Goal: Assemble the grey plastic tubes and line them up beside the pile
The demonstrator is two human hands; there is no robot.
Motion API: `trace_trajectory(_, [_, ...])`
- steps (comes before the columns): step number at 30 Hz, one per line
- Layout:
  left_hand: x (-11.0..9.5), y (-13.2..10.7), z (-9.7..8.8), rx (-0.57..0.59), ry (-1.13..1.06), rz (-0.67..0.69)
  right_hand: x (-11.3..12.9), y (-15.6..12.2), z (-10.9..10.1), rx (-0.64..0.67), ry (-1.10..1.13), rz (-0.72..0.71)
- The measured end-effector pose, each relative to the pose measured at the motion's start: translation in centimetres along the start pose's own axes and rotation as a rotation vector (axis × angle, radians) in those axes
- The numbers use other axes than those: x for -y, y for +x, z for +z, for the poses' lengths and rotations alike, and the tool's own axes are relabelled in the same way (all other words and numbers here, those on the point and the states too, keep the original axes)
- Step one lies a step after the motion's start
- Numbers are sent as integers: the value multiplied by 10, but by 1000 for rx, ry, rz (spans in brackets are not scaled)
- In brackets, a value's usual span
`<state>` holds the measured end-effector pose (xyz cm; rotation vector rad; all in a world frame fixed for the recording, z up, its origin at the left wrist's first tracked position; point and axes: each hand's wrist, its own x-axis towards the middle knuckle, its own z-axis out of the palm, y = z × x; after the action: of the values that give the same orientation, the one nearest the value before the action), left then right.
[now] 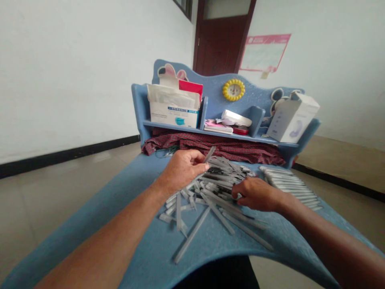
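Note:
My left hand (186,167) is closed around a slim, translucent grey plastic strip (210,153), whose upper end sticks up past the thumb and forefinger. Under and between both hands lies a loose pile of similar grey strips (177,210), some long and some short, with dark pieces among them. Whether they are flat or tubular I cannot tell. At the pile's right side, my right hand (254,193) has its fingers curled and pressed together; what lies in them is hidden. Beyond it, several silvery-white sticks (291,186) lie side by side in a row.
The blue desk (150,241) has a curved front edge. Along its back, a red checked cloth (216,146) is bunched beneath a blue shelf. On the shelf stand a face-mask box (174,114), papers (218,127), a yellow-rimmed clock (234,90) and a white box (293,118).

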<state>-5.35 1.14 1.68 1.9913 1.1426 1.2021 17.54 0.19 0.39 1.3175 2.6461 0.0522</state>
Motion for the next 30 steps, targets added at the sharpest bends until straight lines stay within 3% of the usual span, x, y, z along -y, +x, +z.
trace_trajectory(11, [-2,-3,7,126,169,-10,3,-2,16,-94,52,-17])
trace_trajectory(14, [-1,-4,8,157,199,6,-2,-5,11,-207,274,-12])
trace_trajectory(19, [-2,-6,9,190,259,65,-11,-10,-6,-397,847,-14])
trace_trajectory(21, [-5,-6,10,216,290,81,-11,-10,-12,-453,935,-10])
trace_trajectory(26, [-12,-6,11,256,338,90,-9,-9,-20,-585,823,-37])
trace_trajectory(30, [-14,-7,11,277,353,109,-8,-8,-19,-614,751,-59])
